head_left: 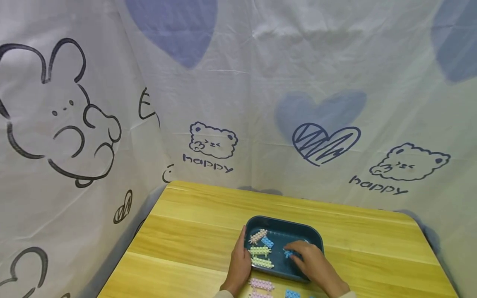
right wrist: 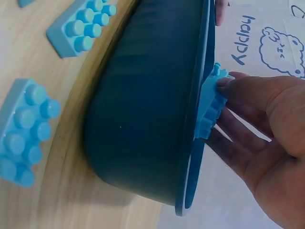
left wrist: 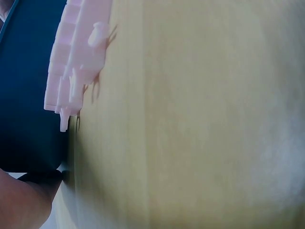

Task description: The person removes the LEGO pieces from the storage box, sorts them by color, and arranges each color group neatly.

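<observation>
A dark teal plastic tray (head_left: 285,273) stands on the wooden table. My left hand (head_left: 239,260) lies along its left side wall, fingers fairly straight against the outside. Over the tray's right part, my right hand (head_left: 311,260) pinches a blue building block (right wrist: 209,102) between thumb and fingers; in the right wrist view the block shows just above the rim. Inside the tray on the left lie a peach block (head_left: 258,236), a blue block (head_left: 267,242) and two yellow-green blocks (head_left: 259,251) with side pegs.
In front of the tray lie pink blocks (head_left: 261,284) and studded blue blocks (head_left: 292,294), close to its near wall. The wooden table (head_left: 197,231) ends at a white curtain (head_left: 257,103) printed with hearts and cartoon animals, which hangs behind and at both sides.
</observation>
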Tool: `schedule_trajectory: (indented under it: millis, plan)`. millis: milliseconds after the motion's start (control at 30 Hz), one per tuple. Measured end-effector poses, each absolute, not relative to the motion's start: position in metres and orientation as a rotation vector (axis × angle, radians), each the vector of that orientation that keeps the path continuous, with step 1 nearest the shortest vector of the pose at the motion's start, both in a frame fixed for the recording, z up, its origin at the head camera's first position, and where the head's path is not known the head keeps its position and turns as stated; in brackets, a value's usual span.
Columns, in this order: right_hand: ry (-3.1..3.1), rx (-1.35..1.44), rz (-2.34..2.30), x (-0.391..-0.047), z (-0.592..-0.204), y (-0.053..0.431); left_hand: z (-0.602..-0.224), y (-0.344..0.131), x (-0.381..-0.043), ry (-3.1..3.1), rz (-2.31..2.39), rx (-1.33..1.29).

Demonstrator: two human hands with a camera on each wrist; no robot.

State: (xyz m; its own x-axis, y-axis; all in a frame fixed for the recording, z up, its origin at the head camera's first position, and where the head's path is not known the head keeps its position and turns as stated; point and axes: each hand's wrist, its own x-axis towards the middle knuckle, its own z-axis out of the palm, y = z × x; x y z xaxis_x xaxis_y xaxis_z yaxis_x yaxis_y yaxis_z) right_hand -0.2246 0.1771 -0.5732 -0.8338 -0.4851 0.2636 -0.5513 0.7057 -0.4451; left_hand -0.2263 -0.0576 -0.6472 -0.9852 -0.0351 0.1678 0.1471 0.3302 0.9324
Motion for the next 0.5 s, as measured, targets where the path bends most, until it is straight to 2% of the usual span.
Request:
schedule_trajectory:
  millis: [500]
  plan:
    - [-2.721,0.885,0.770,-0.214,-0.566,0.182,-0.648,-0.058,-0.226,-2.430,-1.721,-0.116]
